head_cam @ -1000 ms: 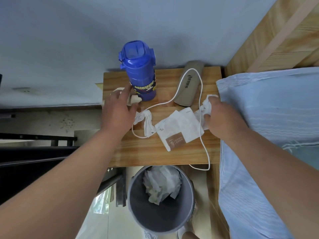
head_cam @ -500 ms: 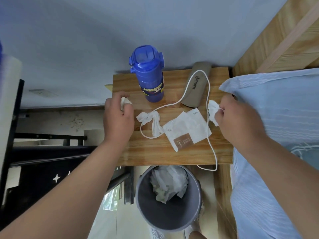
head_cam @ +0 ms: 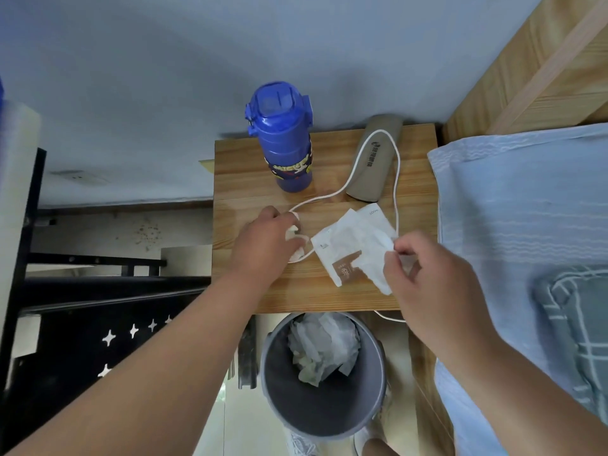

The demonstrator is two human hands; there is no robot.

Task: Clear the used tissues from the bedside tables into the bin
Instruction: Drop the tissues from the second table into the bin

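On the wooden bedside table (head_cam: 263, 291) my left hand (head_cam: 263, 245) is closed over a crumpled white tissue (head_cam: 293, 240) at the middle of the table, next to the cable loop. My right hand (head_cam: 427, 278) pinches another white tissue (head_cam: 373, 258), which hangs over a white and brown tissue packet (head_cam: 342, 248). Below the table's front edge stands a grey bin (head_cam: 371, 390) with several crumpled tissues (head_cam: 324, 347) inside.
A blue bottle (head_cam: 289, 143) stands at the table's back. A beige case (head_cam: 375, 159) lies beside it with a white cable (head_cam: 396, 179) looped over it. A bed with blue bedding (head_cam: 526, 209) borders the right. Black furniture (head_cam: 82, 307) sits at the left.
My left hand moved right from the table's left edge onto the middle tissue. My right hand carried its tissue from the table's right side towards the front, over the packet.
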